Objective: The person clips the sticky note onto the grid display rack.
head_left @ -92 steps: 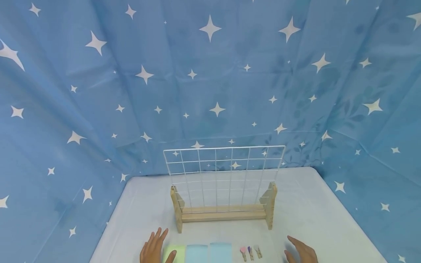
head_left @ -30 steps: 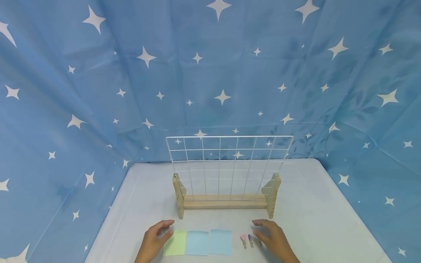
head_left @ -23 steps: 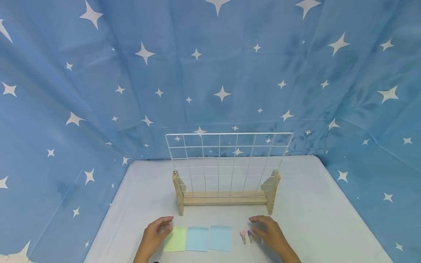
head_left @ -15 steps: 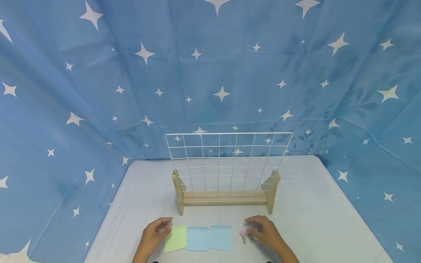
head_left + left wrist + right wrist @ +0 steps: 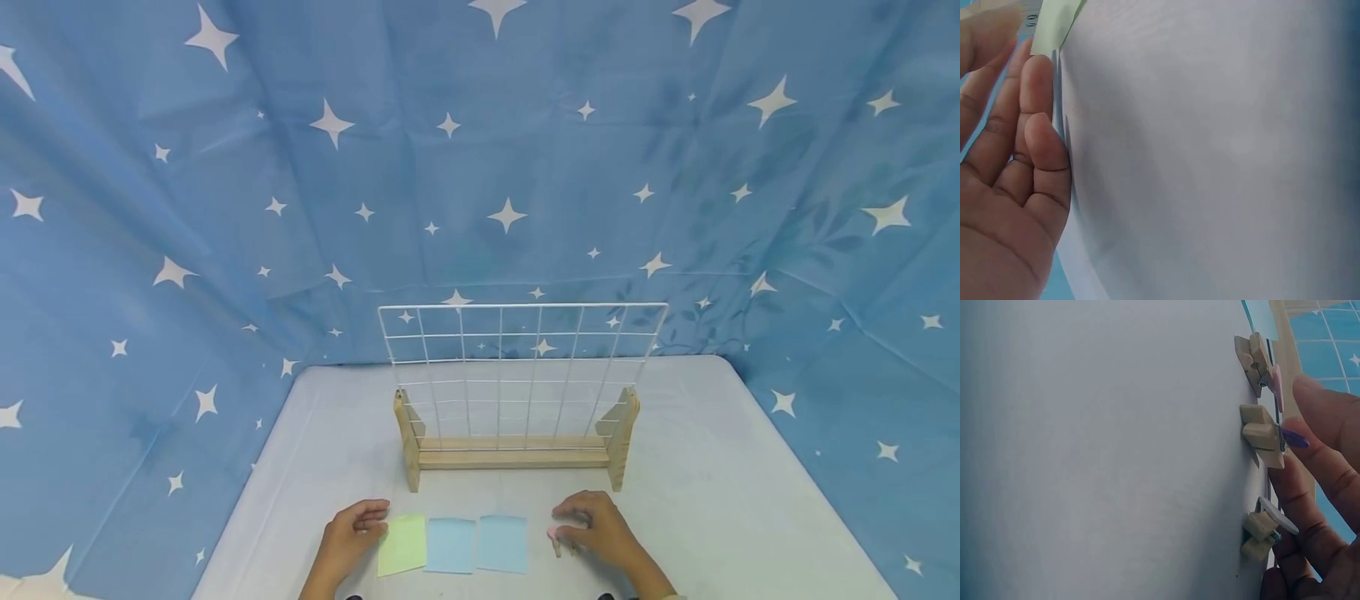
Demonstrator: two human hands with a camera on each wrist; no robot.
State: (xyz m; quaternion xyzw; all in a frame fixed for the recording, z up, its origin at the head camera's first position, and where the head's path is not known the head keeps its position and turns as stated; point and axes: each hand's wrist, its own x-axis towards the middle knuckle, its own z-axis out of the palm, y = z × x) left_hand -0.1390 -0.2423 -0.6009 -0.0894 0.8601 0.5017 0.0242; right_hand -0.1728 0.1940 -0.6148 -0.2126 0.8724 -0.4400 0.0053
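Note:
In the head view my left hand (image 5: 347, 540) lies at the left edge of a yellow-green paper sheet (image 5: 402, 546), thumb near its upper left corner. The left wrist view shows the fingers fairly straight, with fingertips by that sheet's corner. Two light blue sheets (image 5: 450, 546) lie to its right. My right hand (image 5: 600, 527) hovers over small wooden clothespins, its thumb and fingers apart. In the right wrist view, a clothespin with a purple top (image 5: 1262, 434) is at the index finger; a pink-topped one (image 5: 1257, 361) and a white-topped one (image 5: 1261, 534) are on either side.
Behind the papers stands a white wire grid (image 5: 517, 360) in a wooden stand (image 5: 513, 459) with two upright sides. The table has a white cover (image 5: 712, 467). Blue star-patterned cloth (image 5: 420, 167) hangs round the back and sides.
Both hands have come forward from the near edge. The yellow-green sheet has shifted slightly right and turned a little. My right hand has moved left over the clothespins, hiding more of them.

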